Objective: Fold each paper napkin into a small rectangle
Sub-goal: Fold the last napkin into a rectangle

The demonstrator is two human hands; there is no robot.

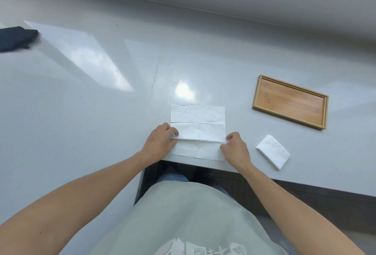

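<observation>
Head view of a napkin mid-fold. A white paper napkin (198,124) lies on the grey table (101,112), at its near edge, directly before the person. Its near portion is raised into a ridge running left to right across the sheet. The left hand (160,142) pinches the ridge's left end between thumb and curled fingers; the right hand (234,148) pinches the right end the same way. Each grip is thus closed on the napkin. Both forearms reach forward from the lower corners of the view, converging on the sheet, wrists low over the table edge. A stack of folded napkins (273,152) lies to the right, apart from the hand. Beyond it sits a wooden tray (256,91). A dark cloth (16,37) lies at far left.
</observation>
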